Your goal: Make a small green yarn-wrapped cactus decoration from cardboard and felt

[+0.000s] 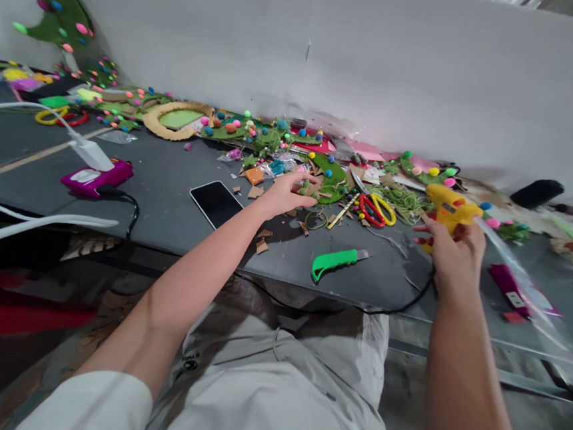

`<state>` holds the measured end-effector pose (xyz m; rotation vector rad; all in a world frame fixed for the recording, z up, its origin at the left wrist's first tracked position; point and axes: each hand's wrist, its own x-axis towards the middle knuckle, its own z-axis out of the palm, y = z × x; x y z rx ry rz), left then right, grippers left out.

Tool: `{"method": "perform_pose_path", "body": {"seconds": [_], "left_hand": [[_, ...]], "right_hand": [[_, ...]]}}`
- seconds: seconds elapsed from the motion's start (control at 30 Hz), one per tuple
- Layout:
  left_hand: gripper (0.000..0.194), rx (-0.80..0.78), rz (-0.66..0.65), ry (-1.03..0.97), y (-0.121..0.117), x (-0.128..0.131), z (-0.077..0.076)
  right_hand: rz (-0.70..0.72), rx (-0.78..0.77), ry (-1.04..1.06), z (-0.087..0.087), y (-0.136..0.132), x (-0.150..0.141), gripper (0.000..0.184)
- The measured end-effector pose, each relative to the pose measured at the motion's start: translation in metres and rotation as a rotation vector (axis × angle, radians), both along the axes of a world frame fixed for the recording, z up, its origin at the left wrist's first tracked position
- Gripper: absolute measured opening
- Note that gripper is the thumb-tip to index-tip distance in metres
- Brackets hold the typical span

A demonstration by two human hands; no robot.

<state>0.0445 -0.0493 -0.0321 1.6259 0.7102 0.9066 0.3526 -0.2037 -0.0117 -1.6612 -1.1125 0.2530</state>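
Observation:
My left hand (291,194) reaches over a heap of cardboard scraps and small green pieces, thumb and fingers apart. Green bits show between its fingertips, and I see no firm grip on them. In my right hand (456,253) is a yellow hot glue gun (450,206), with a long clear glue stick (517,272) out of its back and a black cord running down. Between the hands lie scissors (373,208) with red and yellow handles and a tangle of green string (402,204). A green utility knife (335,263) rests near the table's front edge.
A black-screened phone (216,203) lies left of my forearm. Further left is a purple power strip (96,178) with a white plug. A straw-coloured ring (174,121) and green felt shapes with pompoms line the white wall. Another purple block (515,290) sits right.

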Motion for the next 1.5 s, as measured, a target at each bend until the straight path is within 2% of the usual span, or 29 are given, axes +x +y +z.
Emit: {"method": "perform_pose_path", "body": {"seconds": [0.07,0.13,0.2,0.3,0.47,0.63,0.87,1.23,1.5], "left_hand": [[0.049,-0.021,-0.010,-0.028,0.002,0.000,-0.002],[0.048,-0.037,-0.001,-0.040,0.003,0.000,-0.003],[0.047,-0.052,0.019,-0.038,0.004,-0.001,-0.004],[0.049,-0.089,0.056,-0.042,0.005,-0.001,-0.004],[0.049,-0.124,0.082,-0.061,0.006,0.000,-0.004],[0.047,-0.177,0.027,-0.091,0.002,0.000,-0.001],[0.048,-0.089,0.019,-0.076,0.002,-0.002,0.000],[0.053,-0.097,-0.022,-0.099,0.004,-0.002,-0.004],[0.058,-0.074,-0.024,-0.064,0.006,-0.002,-0.005]], "right_hand": [[0.110,0.119,0.277,0.011,0.010,-0.023,0.019],[0.242,0.046,0.421,0.018,0.024,-0.041,0.016],[0.355,-0.040,0.443,0.020,0.040,-0.054,0.020],[0.462,-0.141,0.418,0.011,0.057,-0.065,0.023],[0.548,-0.246,0.363,-0.011,0.063,-0.077,0.023],[0.565,-0.235,0.277,-0.019,0.060,-0.085,0.020],[0.544,-0.279,0.222,-0.020,0.057,-0.091,0.018],[0.530,-0.284,0.210,-0.021,0.057,-0.090,0.015],[0.512,-0.306,0.169,-0.024,0.058,-0.087,0.023]]}}
